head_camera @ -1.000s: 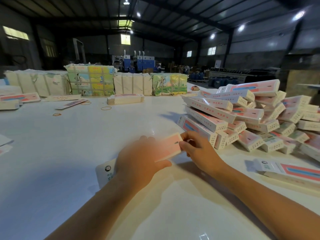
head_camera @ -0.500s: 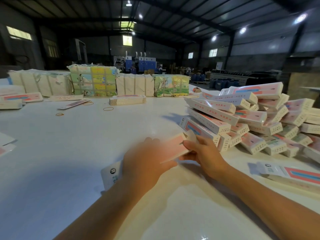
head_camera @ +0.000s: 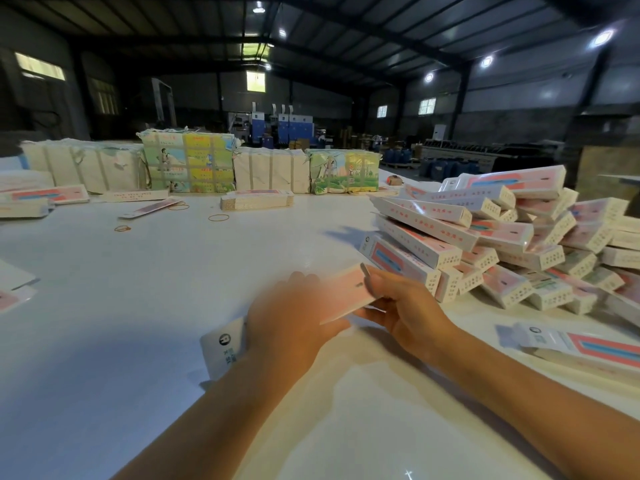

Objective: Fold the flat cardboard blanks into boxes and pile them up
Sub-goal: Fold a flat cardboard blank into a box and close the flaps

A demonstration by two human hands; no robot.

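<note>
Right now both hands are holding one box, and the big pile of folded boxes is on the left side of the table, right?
Not quite. The head view shows the pile on the right side of the table, not the left. The rest holds: the left hand and right hand both hold one box.

A broad white table (head_camera: 104, 306) carried everything: a heap of folded boxes (head_camera: 502, 244) at right, a flat blank (head_camera: 595, 351) near it, wrapped bundles (head_camera: 188, 162) along the far edge, a small stack of blanks (head_camera: 256, 201) and loose rubber bands (head_camera: 219, 217) between
</note>
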